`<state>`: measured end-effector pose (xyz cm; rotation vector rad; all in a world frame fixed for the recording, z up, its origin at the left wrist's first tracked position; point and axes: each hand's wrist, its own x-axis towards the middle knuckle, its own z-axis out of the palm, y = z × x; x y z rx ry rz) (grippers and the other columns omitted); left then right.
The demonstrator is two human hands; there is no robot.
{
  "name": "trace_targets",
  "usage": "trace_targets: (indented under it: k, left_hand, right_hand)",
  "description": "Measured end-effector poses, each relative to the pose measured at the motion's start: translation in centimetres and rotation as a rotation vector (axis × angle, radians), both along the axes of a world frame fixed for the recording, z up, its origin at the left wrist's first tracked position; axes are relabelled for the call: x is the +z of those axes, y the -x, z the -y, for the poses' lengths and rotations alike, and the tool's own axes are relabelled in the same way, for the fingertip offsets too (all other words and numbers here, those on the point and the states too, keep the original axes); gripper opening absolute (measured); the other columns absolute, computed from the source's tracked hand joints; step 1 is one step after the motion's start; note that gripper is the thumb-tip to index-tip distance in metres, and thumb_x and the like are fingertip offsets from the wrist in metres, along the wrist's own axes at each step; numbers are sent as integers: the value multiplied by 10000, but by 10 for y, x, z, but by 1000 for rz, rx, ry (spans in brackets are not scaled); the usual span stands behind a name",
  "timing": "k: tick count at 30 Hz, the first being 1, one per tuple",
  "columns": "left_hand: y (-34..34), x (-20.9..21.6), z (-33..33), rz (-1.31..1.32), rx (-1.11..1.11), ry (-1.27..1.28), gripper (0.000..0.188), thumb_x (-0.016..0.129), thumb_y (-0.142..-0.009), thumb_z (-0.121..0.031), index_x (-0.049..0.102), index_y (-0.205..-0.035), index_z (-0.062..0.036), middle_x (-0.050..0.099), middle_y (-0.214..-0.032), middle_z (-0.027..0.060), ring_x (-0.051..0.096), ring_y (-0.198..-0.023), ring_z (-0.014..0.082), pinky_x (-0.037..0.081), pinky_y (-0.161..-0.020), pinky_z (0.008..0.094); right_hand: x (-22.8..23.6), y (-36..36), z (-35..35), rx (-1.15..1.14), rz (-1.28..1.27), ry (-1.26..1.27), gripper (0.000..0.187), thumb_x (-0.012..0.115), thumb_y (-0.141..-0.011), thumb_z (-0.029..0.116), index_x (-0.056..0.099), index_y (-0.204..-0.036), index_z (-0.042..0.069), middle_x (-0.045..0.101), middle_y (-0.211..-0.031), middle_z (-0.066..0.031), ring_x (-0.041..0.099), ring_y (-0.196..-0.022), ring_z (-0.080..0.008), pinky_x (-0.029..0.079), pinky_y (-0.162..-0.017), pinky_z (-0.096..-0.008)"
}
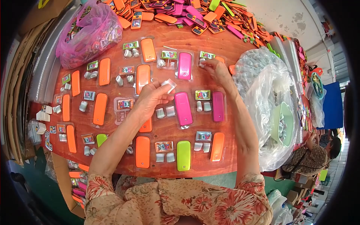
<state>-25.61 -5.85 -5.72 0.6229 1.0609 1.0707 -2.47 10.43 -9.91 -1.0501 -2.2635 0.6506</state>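
My left hand (153, 95), over the middle of the table, has its thumb and fingers closed on small white rolls (170, 86). At the far right, my right hand (218, 71) reaches over a clear blister tray with a green sachet (207, 55); its fingertips are pinched at a small white roll (202, 62) there. That tray's orange toy phone (220, 59) is partly hidden by the hand. Left of it, another tray holds a pink toy phone (184, 66). Nearer me lies a tray with a larger pink toy phone (183, 108) and two white rolls (165, 111).
Rows of similar trays with orange, pink and green phones (183, 155) cover the red table (129, 31). Loose toy phones (195, 17) pile up at the back. A pink bag (93, 33) of sachets stands far left; a clear bag (262, 86) and green basket (282, 123) stand right.
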Motion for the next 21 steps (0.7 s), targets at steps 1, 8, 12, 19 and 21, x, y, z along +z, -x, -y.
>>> trace_targets:
  k: [1, 8, 12, 19, 21]
  left_hand:
    - [2, 0, 0, -23, -6, 9, 258, 566, -795, -286, 527, -917, -63, 592, -852, 45, 566, -730, 110, 425, -685, 243]
    - [-3, -1, -3, -30, -7, 37, 258, 546, -816, -260, 548, -964, -48, 593, -844, 43, 571, -707, 103, 438, -647, 222]
    - [-2, -1, -5, -42, -49, 15, 271, 548, -817, -280, 532, -969, -56, 585, -858, 54, 578, -741, 132, 446, -676, 243]
    - [-2, 1, -4, -28, -16, 23, 299, 546, -819, -280, 506, -1008, -52, 577, -880, 57, 579, -749, 137, 441, -684, 252]
    - [-4, 3, -5, -31, 8, 30, 310, 544, -820, -276, 494, -1025, -49, 574, -889, 60, 579, -753, 140, 440, -688, 255]
  right_hand:
    - [5, 2, 1, 4, -1, 4, 189, 543, -732, 59, 617, -903, 27, 609, -816, -172, 602, -763, -267, 472, -653, -330]
    - [16, -2, -6, -175, -86, 194, 174, 542, -763, 26, 589, -922, -27, 611, -759, -61, 549, -693, -122, 442, -647, -247]
    - [-3, -4, -10, -140, -178, 149, 150, 583, -709, 35, 583, -846, -26, 565, -635, -84, 524, -520, -130, 428, -498, -277]
    - [10, -4, -1, -332, -209, 77, 203, 630, -716, 84, 564, -904, 44, 503, -647, -22, 470, -585, -100, 390, -536, -235]
    - [16, 1, 5, -372, -29, -247, 220, 622, -710, 92, 561, -917, 52, 513, -708, -80, 495, -607, -183, 410, -556, -301]
